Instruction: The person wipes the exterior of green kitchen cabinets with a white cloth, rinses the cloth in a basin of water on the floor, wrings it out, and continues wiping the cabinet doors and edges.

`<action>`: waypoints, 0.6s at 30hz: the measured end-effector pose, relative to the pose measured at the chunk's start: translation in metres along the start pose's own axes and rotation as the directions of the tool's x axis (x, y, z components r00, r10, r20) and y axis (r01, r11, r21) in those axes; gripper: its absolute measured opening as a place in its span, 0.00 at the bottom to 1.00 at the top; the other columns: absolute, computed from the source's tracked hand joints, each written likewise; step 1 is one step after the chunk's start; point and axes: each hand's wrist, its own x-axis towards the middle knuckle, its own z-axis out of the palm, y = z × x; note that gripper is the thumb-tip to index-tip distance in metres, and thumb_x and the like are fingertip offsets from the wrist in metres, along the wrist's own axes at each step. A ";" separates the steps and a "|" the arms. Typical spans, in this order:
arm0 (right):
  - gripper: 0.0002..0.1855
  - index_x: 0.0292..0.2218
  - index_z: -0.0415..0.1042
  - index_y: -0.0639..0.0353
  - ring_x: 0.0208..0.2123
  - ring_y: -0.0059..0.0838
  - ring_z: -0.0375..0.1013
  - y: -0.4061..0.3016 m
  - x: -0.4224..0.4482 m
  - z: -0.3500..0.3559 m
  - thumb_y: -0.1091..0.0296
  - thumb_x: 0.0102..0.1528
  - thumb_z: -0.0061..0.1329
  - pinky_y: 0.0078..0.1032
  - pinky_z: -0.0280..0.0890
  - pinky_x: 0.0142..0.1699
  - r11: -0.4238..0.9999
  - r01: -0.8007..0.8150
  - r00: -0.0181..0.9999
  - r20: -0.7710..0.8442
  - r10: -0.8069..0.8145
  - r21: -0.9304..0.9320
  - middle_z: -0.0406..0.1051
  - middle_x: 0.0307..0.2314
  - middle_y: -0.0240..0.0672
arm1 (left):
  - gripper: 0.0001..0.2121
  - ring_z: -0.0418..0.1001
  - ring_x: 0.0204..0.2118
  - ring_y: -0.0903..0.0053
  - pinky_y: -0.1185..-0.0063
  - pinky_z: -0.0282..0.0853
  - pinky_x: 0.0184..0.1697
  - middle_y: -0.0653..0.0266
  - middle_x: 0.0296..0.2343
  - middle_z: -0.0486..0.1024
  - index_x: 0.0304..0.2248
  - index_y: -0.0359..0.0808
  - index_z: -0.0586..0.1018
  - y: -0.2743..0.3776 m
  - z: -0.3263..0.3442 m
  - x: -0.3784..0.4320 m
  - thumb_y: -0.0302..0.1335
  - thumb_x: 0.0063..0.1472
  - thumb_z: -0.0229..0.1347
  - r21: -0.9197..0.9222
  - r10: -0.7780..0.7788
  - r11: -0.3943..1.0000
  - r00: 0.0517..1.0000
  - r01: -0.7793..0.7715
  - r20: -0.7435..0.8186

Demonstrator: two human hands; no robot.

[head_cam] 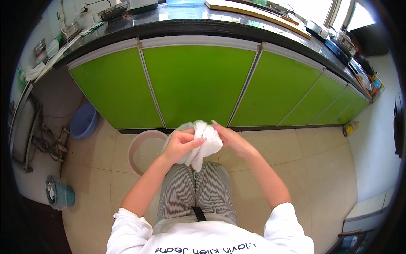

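My left hand (180, 143) grips a bunched white cloth (207, 139), with the thumb lying across its front. Part of the cloth hangs down above my knees. My right hand (231, 139) is at the cloth's right edge with its fingers stretched upward; whether it grips the fabric is hidden. Behind my left hand a pale, rounded, partly see-through thing (171, 136) shows, too covered to name. Just left of it on the floor stands a pink basin (130, 154) holding cloudy liquid.
Green cabinet doors (196, 85) stand ahead under a dark countertop (187, 17). A cutting board (253, 15) lies on the counter. To the left are a blue basin (84, 120) and a teal trash bin (60, 193). A bottle (350, 128) stands by the right wall.
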 end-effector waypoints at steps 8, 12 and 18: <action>0.17 0.38 0.73 0.64 0.34 0.16 0.67 0.003 0.014 0.015 0.58 0.57 0.45 0.20 0.59 0.44 0.936 0.350 0.937 -0.010 -0.350 -0.041 0.72 0.31 0.28 | 0.23 0.69 0.38 0.82 0.80 0.63 0.41 0.64 0.39 0.72 0.43 0.33 0.72 -0.026 -0.007 -0.031 0.45 0.59 0.49 -0.307 -0.414 0.846 0.900 0.435 0.136; 0.16 0.34 0.73 0.67 0.29 0.13 0.63 0.003 0.007 0.024 0.60 0.57 0.44 0.15 0.60 0.35 0.921 0.313 0.938 0.229 -0.261 -0.233 0.70 0.26 0.24 | 0.32 0.66 0.48 0.75 0.75 0.60 0.51 0.63 0.47 0.67 0.53 0.34 0.61 -0.035 -0.001 -0.038 0.49 0.56 0.50 -0.345 -0.433 0.840 0.900 0.420 0.043; 0.14 0.36 0.73 0.67 0.30 0.13 0.64 0.002 -0.001 0.010 0.63 0.58 0.43 0.15 0.60 0.36 0.907 0.340 0.936 -0.009 -0.353 -0.248 0.70 0.27 0.25 | 0.16 0.71 0.39 0.79 0.79 0.65 0.44 0.63 0.36 0.73 0.40 0.31 0.72 -0.025 0.003 -0.023 0.31 0.54 0.55 -0.345 -0.293 0.928 0.848 0.140 -0.441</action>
